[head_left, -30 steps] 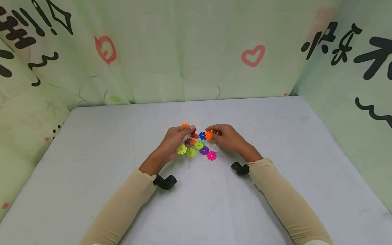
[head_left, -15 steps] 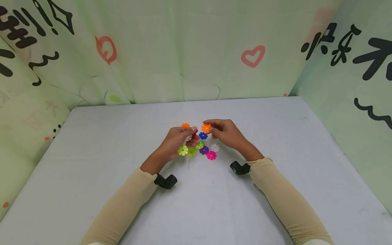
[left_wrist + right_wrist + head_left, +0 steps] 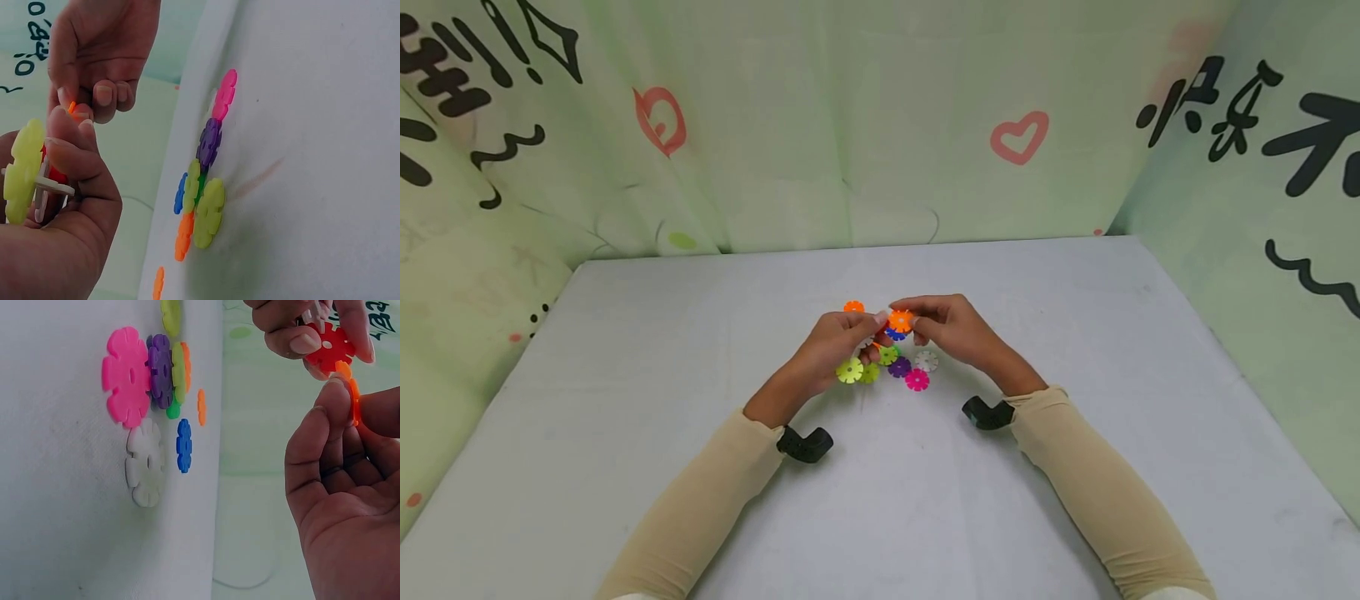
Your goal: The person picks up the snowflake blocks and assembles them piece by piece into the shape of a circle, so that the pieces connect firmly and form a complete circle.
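My left hand grips a joined cluster of slotted plastic snowflake discs. In it I see a yellow-green disc, a white disc and a red disc. Between thumb and fingers, my right hand pinches an orange snowflake disc. Its edge meets the lower rim of the red one in the right wrist view; whether the slots interlock I cannot tell. Both hands are raised above the table, fingertips close together. The left fingers cover part of the cluster.
Loose discs lie on the white-covered table beneath the hands: pink, purple, white, blue, and several green and orange ones. A printed curtain stands behind the table.
My right hand has lifted the orange disc from beside the blue one and carried it left to the red disc. The left hand has stayed nearly in place with its cluster.
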Motion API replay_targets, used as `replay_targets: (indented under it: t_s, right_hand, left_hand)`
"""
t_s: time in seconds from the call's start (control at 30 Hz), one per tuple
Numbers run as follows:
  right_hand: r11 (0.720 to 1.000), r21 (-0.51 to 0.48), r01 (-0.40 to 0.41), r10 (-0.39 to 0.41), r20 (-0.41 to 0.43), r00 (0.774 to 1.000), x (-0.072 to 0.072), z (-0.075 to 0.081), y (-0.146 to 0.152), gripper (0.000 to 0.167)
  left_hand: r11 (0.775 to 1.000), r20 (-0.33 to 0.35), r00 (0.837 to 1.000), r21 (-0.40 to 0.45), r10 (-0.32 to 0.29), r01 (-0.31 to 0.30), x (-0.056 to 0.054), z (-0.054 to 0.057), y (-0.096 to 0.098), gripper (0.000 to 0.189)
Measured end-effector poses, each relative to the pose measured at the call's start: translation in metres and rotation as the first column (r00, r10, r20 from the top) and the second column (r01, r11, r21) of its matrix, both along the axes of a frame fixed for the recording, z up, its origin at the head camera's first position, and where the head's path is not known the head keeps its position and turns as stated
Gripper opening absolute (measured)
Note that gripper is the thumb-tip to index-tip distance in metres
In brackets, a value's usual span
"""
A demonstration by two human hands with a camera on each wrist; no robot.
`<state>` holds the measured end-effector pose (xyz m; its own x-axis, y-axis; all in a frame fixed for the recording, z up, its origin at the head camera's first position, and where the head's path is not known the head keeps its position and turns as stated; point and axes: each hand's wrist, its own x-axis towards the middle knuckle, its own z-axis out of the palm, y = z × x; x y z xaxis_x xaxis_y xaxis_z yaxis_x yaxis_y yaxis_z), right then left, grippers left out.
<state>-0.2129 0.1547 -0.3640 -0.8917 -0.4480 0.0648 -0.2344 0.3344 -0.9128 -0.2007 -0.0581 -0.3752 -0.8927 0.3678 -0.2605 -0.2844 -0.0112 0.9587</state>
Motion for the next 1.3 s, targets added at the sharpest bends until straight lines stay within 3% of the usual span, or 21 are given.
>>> replay_targets:
  t_s: [0.2,0.63,0.83,1.03,1.17,1.3]
  right_hand:
    - [1.000,-0.009,0.014,-0.014,0.010,1.000,0.000,-0.004,0.000,0.031]
    - [0.999,-0.020,-0.035,0.035,0.019,0.999,0.000,-0.002,-0.002,0.029]
    - [0.999,-0.039,-0.012,0.014,0.035,0.999,-0.002,-0.004,-0.006,0.029]
    - [0.999,-0.050,-0.002,0.005,0.044,0.999,-0.003,-0.006,-0.006,0.031]
    - [0.999,-0.042,0.020,-0.017,0.055,0.998,-0.004,-0.008,-0.005,0.033]
    - [0.996,0.053,0.077,-0.080,0.055,0.995,-0.006,-0.011,-0.005,0.032]
  left_hand:
    - [1.000,-0.010,1.000,-0.006,0.000,0.000,0.000,-0.002,0.000,0.042]
    - [0.997,-0.073,0.997,-0.080,0.006,-0.012,0.002,-0.004,-0.001,0.027]
    - [0.997,-0.066,0.997,-0.066,0.032,-0.036,0.000,-0.005,-0.001,0.029]
    - [0.997,-0.077,0.997,-0.073,0.020,-0.025,0.000,-0.001,0.000,0.033]
    - [0.998,-0.046,0.998,-0.038,0.053,-0.055,0.000,0.002,-0.001,0.031]
    - [0.994,0.010,0.994,0.033,0.106,-0.106,0.001,0.004,-0.003,0.034]
